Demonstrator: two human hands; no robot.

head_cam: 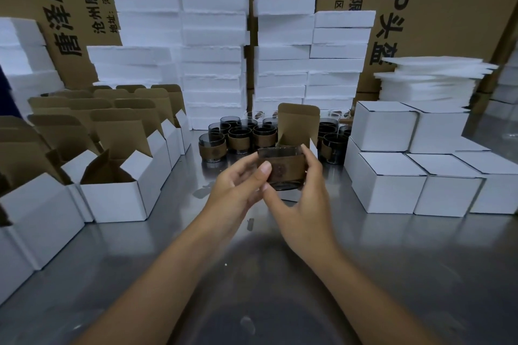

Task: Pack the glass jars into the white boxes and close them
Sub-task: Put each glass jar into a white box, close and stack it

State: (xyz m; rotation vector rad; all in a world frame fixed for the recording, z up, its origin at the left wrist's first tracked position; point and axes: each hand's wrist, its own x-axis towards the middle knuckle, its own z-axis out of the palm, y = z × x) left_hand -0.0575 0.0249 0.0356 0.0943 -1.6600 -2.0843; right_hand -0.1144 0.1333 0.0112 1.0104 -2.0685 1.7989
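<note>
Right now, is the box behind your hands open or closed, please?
Open: the box has its brown lid flap standing upright behind the jar.

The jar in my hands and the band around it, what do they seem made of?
The jar looks like smoky tinted glass: its rim is see-through. The band is matte brown, probably kraft paper or faux leather; a faint stamped emblem shows.

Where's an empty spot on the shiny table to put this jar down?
The bare steel table nearest you, between the open white cardboard boxes left and closed white boxes right. Farther back it's crowded with dark glass jars.
</note>
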